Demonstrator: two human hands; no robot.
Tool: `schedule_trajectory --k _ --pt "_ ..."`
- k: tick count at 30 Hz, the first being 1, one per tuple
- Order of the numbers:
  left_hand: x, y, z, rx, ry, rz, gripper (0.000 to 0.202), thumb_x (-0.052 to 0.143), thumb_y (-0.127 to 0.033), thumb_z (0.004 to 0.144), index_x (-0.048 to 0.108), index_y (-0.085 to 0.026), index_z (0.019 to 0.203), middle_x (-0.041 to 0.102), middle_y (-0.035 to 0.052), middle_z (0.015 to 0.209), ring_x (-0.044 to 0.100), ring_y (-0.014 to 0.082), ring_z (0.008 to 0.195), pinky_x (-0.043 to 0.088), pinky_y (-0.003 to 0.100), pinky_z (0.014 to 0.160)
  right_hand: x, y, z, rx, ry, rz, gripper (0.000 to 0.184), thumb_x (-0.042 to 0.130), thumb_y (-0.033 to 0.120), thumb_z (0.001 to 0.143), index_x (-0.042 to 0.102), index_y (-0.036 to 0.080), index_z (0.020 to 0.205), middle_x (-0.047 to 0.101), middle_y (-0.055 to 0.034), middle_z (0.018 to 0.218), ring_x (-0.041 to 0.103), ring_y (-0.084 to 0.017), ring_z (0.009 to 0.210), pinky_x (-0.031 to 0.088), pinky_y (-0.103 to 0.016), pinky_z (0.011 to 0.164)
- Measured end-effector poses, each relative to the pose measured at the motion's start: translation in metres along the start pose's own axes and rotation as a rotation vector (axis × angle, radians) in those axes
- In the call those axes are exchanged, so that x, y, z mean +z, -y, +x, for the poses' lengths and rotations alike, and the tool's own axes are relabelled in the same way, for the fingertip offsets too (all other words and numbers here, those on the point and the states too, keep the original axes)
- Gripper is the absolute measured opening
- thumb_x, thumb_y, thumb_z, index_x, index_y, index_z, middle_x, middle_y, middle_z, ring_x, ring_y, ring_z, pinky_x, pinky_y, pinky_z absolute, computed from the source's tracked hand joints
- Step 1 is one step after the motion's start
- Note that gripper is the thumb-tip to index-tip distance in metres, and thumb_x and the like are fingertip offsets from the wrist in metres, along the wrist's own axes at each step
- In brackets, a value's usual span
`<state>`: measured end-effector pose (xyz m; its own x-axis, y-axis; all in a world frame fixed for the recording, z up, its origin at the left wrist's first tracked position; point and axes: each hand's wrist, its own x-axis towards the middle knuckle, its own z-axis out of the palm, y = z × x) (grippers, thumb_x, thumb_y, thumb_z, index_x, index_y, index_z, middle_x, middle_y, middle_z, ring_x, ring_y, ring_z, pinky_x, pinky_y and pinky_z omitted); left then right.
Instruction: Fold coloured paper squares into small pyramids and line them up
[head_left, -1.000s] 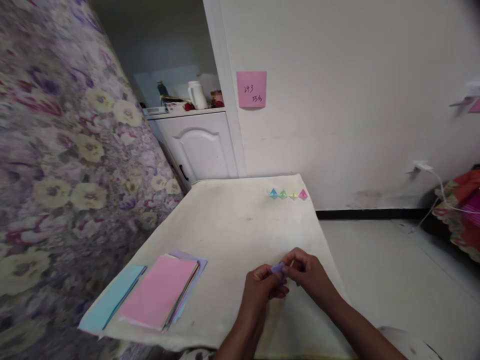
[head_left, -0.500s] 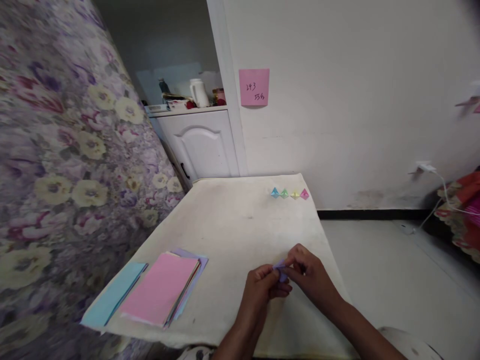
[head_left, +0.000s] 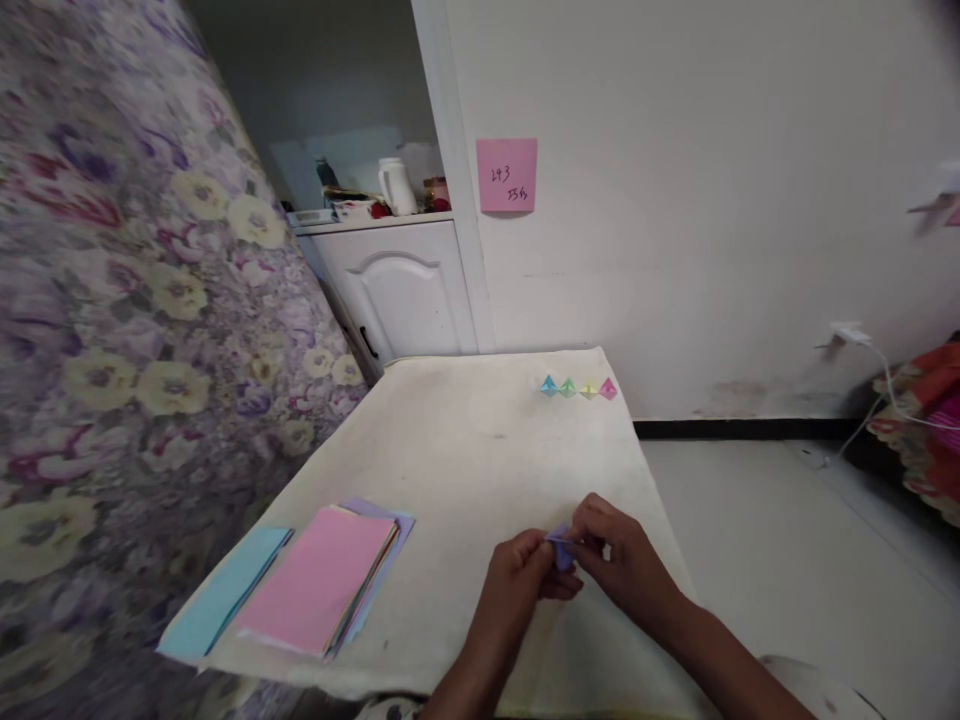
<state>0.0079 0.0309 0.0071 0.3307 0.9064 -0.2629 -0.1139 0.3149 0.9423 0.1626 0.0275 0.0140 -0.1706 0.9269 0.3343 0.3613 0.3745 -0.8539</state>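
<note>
A small folded piece of purple paper (head_left: 562, 552) is held between both hands above the near right part of the table. My left hand (head_left: 519, 572) pinches its left side, with the fingers curled beneath it. My right hand (head_left: 616, 548) grips its right edge between thumb and forefinger. The fingers hide part of the folds. Toward the far right corner lie folded paper pieces in a row: a blue one (head_left: 549, 386), a green one (head_left: 568, 387), a yellow one (head_left: 588, 389) and a pink one (head_left: 607, 388).
On the left of the cloth-covered table (head_left: 450, 440) lie a stack of coloured paper topped with pink (head_left: 322, 580) and a blue paper stack (head_left: 225, 595). A floral curtain (head_left: 172, 300) hangs along the left side. A wall (head_left: 675, 200) stands behind the table.
My right hand has shifted slightly down at the purple paper, which now shows a little differently between the fingers. Both hands keep their hold, and the view has moved very slightly.
</note>
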Motion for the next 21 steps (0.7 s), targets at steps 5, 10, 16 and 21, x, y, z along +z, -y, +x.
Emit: schedule_trajectory --k 5,10,16,21 --pt "0.0001 0.0032 0.0017 -0.008 -0.032 0.032 0.029 0.06 -0.042 0.071 0.058 -0.013 0.076 0.066 0.0058 0.07 0.066 0.0188 0.062 0.051 0.03 0.06 0.0036 -0.0015 -0.0008 0.042 -0.008 -0.007 0.014 0.055 0.01 0.074 0.054 0.019 0.063 0.047 0.0023 0.066 0.045 -0.011 0.058 0.036 -0.022 0.052" --pt "0.0021 0.0023 0.0002 -0.014 -0.032 0.021 0.026 0.056 -0.038 0.075 0.058 -0.012 0.077 0.066 0.0064 0.071 0.066 0.0198 0.064 0.052 0.032 0.063 0.0055 -0.0011 -0.0013 0.074 -0.029 -0.012 0.009 0.056 0.013 0.074 0.06 0.02 0.069 0.05 0.002 0.067 0.048 -0.011 0.058 0.037 -0.023 0.053" --pt "0.0045 0.0015 -0.001 -0.01 -0.051 0.049 0.026 0.054 -0.038 0.076 0.057 -0.012 0.077 0.065 0.0063 0.069 0.066 0.0208 0.064 0.052 0.034 0.063 0.0064 -0.0025 -0.0007 0.1 -0.026 0.036 0.01 0.055 0.017 0.077 0.059 0.02 0.068 0.052 0.0017 0.066 0.051 -0.011 0.058 0.038 -0.023 0.052" --pt "0.0051 0.0037 0.0006 -0.023 -0.062 0.045 0.025 0.055 -0.038 0.074 0.056 -0.013 0.074 0.065 0.006 0.068 0.067 0.0213 0.064 0.052 0.033 0.062 0.0066 -0.004 -0.0008 0.119 -0.009 0.048 0.011 0.054 0.015 0.077 0.056 0.019 0.067 0.052 0.0024 0.064 0.051 -0.01 0.056 0.038 -0.022 0.051"
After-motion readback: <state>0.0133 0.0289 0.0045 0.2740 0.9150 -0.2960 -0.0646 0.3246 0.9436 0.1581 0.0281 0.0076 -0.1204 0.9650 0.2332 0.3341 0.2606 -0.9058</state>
